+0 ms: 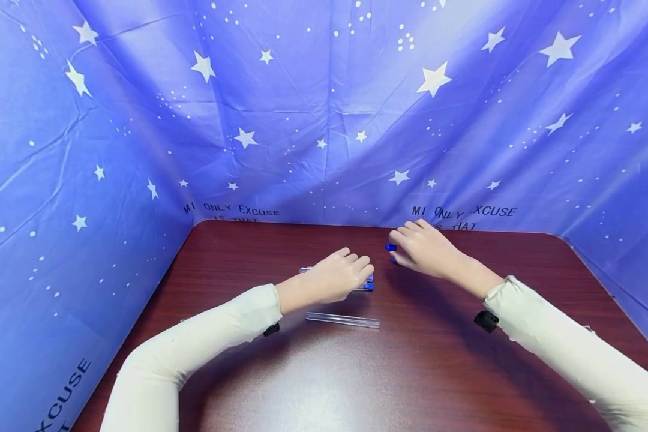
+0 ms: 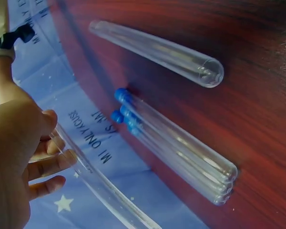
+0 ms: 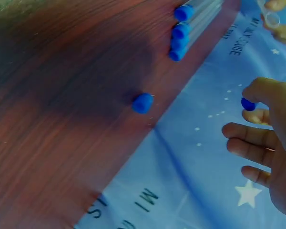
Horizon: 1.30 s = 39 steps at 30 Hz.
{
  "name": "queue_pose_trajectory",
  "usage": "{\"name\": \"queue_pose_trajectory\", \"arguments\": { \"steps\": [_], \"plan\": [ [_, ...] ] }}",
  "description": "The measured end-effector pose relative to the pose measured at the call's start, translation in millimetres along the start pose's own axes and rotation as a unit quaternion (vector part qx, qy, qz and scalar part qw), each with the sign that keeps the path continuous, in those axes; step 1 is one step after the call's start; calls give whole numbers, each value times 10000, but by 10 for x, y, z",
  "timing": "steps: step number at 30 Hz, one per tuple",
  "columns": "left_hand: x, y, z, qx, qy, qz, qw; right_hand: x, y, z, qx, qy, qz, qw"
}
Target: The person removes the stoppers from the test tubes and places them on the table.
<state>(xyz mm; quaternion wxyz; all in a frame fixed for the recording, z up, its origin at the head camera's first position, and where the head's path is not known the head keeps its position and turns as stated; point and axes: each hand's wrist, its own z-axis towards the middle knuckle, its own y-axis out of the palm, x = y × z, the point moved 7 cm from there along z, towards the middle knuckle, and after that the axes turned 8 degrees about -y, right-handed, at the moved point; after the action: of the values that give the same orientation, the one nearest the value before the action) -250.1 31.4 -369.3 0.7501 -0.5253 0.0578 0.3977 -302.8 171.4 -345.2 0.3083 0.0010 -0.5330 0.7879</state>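
My left hand (image 1: pixel 337 279) holds a clear test tube (image 2: pixel 102 183) between thumb and fingers, above the table. Its uncapped mouth shows at the top right of the right wrist view. Farther right, my right hand (image 1: pixel 426 249) pinches a small blue cap (image 3: pixel 248 104) with thumb and index finger, the other fingers loosely bent. Under the left hand, several blue-capped test tubes (image 2: pixel 181 148) lie side by side. One uncapped test tube (image 1: pixel 342 320) lies apart, nearer the front. Another blue cap (image 3: pixel 143 103) sits loose on the table below the right hand.
The dark red-brown wooden table (image 1: pixel 421 372) has rounded back corners. Blue cloth (image 1: pixel 324 120) with white stars and printed lettering hangs behind it and along both sides.
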Motion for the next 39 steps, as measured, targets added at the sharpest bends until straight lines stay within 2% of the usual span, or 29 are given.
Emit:
{"name": "queue_pose_trajectory", "arguments": {
  "steps": [8, 17, 22, 26, 36, 39],
  "plan": [
    [135, 115, -14, -607, 358, -162, 9974, 104, 250, -148, -1093, 559, 392, 9917],
    [261, 199, -8, -979, 716, -455, 9916, 141, 446, -239, -1599, 887, 619, 9812],
    [292, 266, -12, -1280, 757, -532, 9874, 145, 535, -278, -1812, 1026, 701, 9756],
    [312, 288, -8, -1375, 776, -558, 9859, 129, 597, -322, -1905, 1047, 696, 9736],
    [354, 369, -27, -1839, 845, -562, 9777, 71, 638, -368, -1782, 886, 330, 9794],
    [351, 392, -22, -1965, 837, -706, 9744, 70, 640, -378, -1741, 836, 199, 9810]
  ]
}}
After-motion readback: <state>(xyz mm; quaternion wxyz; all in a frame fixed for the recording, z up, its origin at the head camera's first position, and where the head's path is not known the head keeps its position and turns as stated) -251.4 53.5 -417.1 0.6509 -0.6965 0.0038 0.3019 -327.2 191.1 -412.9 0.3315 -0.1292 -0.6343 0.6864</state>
